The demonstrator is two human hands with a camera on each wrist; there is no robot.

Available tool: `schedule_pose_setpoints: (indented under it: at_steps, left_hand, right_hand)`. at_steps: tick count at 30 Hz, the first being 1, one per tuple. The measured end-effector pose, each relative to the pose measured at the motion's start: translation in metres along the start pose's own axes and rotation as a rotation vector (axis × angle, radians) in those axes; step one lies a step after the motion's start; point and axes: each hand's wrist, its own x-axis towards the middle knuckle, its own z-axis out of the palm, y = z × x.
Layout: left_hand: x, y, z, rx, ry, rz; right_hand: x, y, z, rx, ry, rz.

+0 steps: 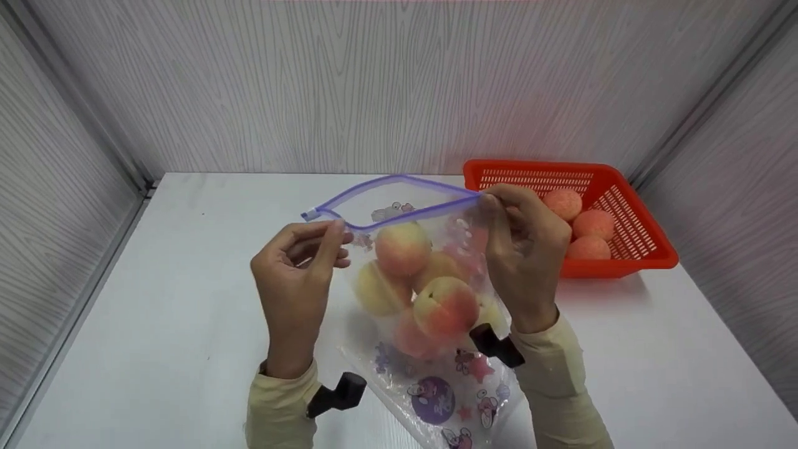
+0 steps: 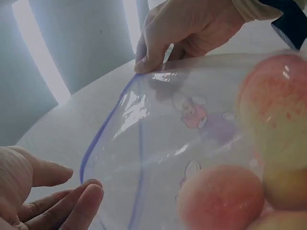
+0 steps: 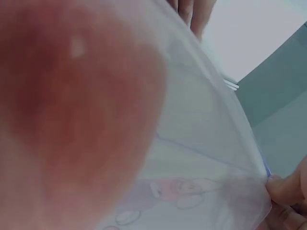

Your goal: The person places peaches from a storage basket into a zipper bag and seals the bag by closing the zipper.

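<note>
While R hand [image 1: 527, 243] pinches bag rim [image 1: 430, 211], L hand [image 1: 298, 271] is relaxed nr its L end, w/ room above peaches [image 1: 446, 305].

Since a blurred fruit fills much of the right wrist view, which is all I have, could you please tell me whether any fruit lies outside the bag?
Observer: Yes, the head view shows at least three fruits in the red basket.
Operator: Thank you; do the thumb and fingertips of the left grip meet?
Observer: No, the left wrist view shows a gap between them.
Operator: And what is at the end of the bag's purple rim farthest from the right grip?
Observer: In the head view, a small pale tab sits there.
</note>
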Motion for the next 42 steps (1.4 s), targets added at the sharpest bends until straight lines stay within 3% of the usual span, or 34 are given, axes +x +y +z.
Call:
schedule_pose_setpoints:
  at_steps: [3, 5, 8, 10, 12, 15, 21, 26, 30, 35, 38, 42]
  left_hand:
    - [0.005, -0.004, -0.012, 0.104, 0.046, 0.051]
    - [0.008, -0.008, -0.019, 0.219, 0.036, 0.054]
    - [0.014, -0.017, -0.028, 0.38, -0.042, -0.004]
    - [0.017, -0.025, -0.031, 0.426, -0.102, -0.074]
    - [0.021, -0.032, -0.032, 0.409, -0.14, -0.134]
    - [0.023, -0.039, -0.03, 0.346, -0.123, -0.163]
    - [0.02, -0.038, -0.023, 0.269, -0.039, -0.063]
    - [0.017, -0.03, -0.022, 0.188, -0.03, 0.013]
    - [0.015, -0.023, -0.022, 0.14, -0.08, 0.062]
    - [0.014, -0.018, -0.025, 0.081, -0.198, 0.122]
    - [0.014, -0.018, -0.027, 0.052, -0.246, 0.127]
    - [0.013, -0.017, -0.028, 0.039, -0.227, 0.103]
  right_hand:
    - [0.001, 0.001, 0.001, 0.007, 0.022, 0.009]
    - [0.001, 0.0, 0.001, 0.032, 0.041, 0.021]
    - [0.001, -0.001, 0.0, 0.081, 0.071, 0.051]
    - [0.001, -0.001, 0.0, 0.106, 0.089, 0.067]
    - [0.0, 0.0, -0.001, 0.124, 0.108, 0.084]
    - [-0.003, 0.001, -0.003, 0.145, 0.129, 0.104]
    - [-0.008, 0.009, -0.016, 0.17, 0.151, 0.14]
    - [-0.017, 0.02, -0.031, 0.266, 0.195, 0.226]
    - [-0.026, 0.029, -0.041, 0.37, 0.246, 0.351]
    - [-0.035, 0.038, -0.05, 0.534, 0.29, 0.528]
    - [-0.037, 0.043, -0.054, 0.564, 0.299, 0.59]
    - [-0.037, 0.05, -0.056, 0.533, 0.299, 0.632]
